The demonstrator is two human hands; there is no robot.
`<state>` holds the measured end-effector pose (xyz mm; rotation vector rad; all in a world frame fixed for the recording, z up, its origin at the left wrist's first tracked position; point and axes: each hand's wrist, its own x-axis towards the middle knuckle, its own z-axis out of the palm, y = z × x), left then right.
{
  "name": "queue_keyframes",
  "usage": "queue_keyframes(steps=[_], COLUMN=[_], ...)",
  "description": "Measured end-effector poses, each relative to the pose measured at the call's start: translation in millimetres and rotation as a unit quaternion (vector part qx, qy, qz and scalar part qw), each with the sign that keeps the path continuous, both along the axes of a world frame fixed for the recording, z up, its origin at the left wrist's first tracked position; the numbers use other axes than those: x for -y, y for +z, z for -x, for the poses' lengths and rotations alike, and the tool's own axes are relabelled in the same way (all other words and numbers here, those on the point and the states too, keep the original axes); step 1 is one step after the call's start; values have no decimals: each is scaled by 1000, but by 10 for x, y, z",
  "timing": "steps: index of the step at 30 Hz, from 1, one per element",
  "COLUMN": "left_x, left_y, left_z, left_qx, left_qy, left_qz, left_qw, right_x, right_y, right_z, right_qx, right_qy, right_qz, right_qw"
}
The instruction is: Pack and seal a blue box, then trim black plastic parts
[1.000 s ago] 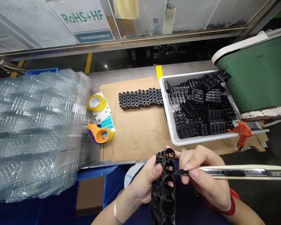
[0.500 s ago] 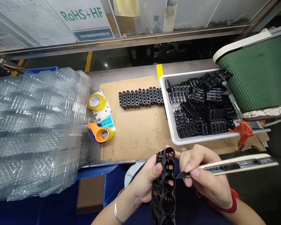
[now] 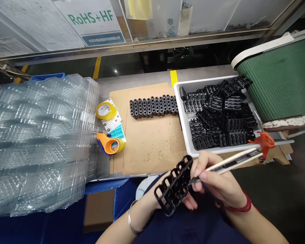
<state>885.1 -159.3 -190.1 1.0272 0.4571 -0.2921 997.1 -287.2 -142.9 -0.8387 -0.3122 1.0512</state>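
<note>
A black plastic part with a row of round openings [image 3: 175, 184] is held tilted at the bottom middle by my left hand [image 3: 155, 198], which is mostly hidden behind it. Some fingertips show beyond the part's lower right side. My right hand [image 3: 218, 181] grips a cream-handled utility knife [image 3: 234, 162] like a pen. The knife's dark tip is at the right side of the part; whether it touches cannot be made out.
A white tray [image 3: 180, 118] holds many black parts. Similar pieces [image 3: 152, 106] stand in rows on cardboard [image 3: 144, 149]. Tape rolls [image 3: 106, 111], an orange tape dispenser [image 3: 108, 144], stacked clear trays [image 3: 40, 142], an orange-handled tool [image 3: 265, 144] and a green conveyor [image 3: 287, 74] surround them.
The black part has turned from nearly upright to a slant, leaning up to the right, and now covers more of my left hand. The knife's handle end has swung upward and left.
</note>
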Motion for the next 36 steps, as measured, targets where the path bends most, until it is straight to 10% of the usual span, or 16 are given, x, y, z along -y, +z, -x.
queue_keyframes(steps=[7, 29, 36], left_x=[-136, -141, -143], left_y=[141, 571, 543], left_z=[59, 116, 126], left_qx=[238, 185, 192], left_qy=[72, 24, 42], left_qz=[-292, -371, -383], left_qw=[924, 910, 903], right_x=[-60, 3, 50], right_y=[-28, 252, 200], right_z=[-54, 107, 104], right_qx=[-1, 503, 452], right_qy=[-26, -48, -16], right_qz=[61, 83, 89], right_qw=[998, 859, 888])
